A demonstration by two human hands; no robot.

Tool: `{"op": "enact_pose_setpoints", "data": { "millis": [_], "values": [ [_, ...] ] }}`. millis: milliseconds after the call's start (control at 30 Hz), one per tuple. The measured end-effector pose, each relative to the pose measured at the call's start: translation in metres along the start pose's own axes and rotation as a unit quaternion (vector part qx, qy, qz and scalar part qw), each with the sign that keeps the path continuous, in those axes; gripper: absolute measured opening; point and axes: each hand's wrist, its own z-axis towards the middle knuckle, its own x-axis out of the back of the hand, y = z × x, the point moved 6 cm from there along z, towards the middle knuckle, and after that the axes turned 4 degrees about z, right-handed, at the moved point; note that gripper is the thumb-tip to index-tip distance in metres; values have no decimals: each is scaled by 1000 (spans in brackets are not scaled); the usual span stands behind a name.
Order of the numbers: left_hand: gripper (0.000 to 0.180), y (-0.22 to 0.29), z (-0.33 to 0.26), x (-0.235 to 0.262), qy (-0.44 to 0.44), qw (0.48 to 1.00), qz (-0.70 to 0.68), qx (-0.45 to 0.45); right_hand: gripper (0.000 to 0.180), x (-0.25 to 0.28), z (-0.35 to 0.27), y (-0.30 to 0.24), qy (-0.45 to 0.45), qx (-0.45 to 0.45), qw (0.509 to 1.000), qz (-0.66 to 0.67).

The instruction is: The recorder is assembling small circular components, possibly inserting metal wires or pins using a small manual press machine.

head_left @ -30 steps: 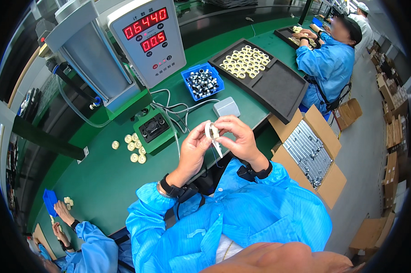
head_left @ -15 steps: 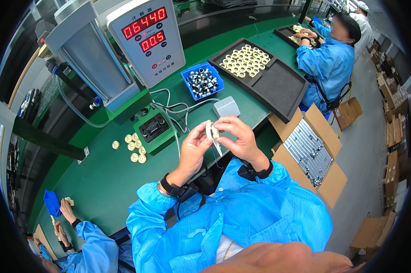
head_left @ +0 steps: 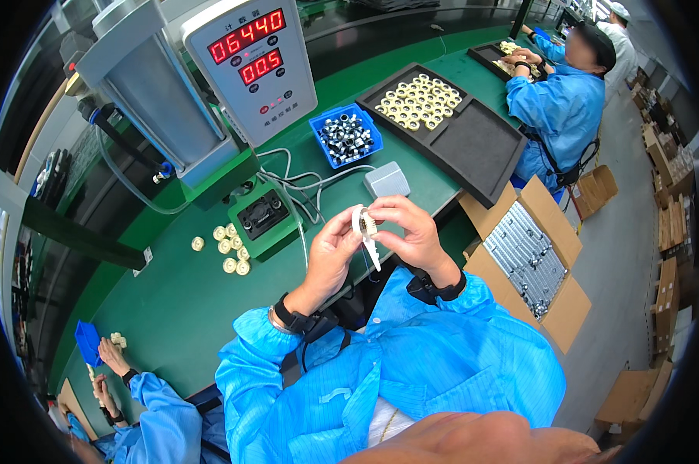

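My left hand (head_left: 332,254) and my right hand (head_left: 413,236) meet above the table's front edge. Between their fingertips is a white ring-shaped part (head_left: 356,220). A cream toothed piece (head_left: 369,225) shows against the ring on the right-hand side. From it a narrow pointed white tail (head_left: 375,257) hangs down below my fingers. Both hands are closed in a pinch, the left on the ring's side and the right on the toothed side. My fingers cover part of the piece, so how its parts join is hidden.
A green press (head_left: 264,220) stands left, several cream rollers (head_left: 229,265) beside it. Behind are a blue bin (head_left: 348,138) of metal sleeves, a grey box (head_left: 387,181) and a black tray (head_left: 479,147) with cream rings. An open carton (head_left: 567,305) sits right; co-workers sit at both sides.
The white part has turned slightly between my fingers, and its tail shows longer below them. Both hands stay almost in place.
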Motion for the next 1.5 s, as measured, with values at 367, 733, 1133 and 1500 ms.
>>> {"op": "enact_pose_setpoints", "data": {
  "millis": [367,733,1133,1500],
  "values": [
    [52,0,3,-3,6,1000,-6,13,35,2,-9,24,35,-57,988,137],
    [47,1,2,-2,11,1000,-21,-4,35,-2,-10,24,31,-57,992,111],
    [48,1,3,-3,12,1000,-14,-6,36,0,-4,11,12,-14,1000,-12],
    [44,-2,4,-2,20,1000,-7,6,38,-1,-1,1,-9,42,997,-67]
  ]
}}
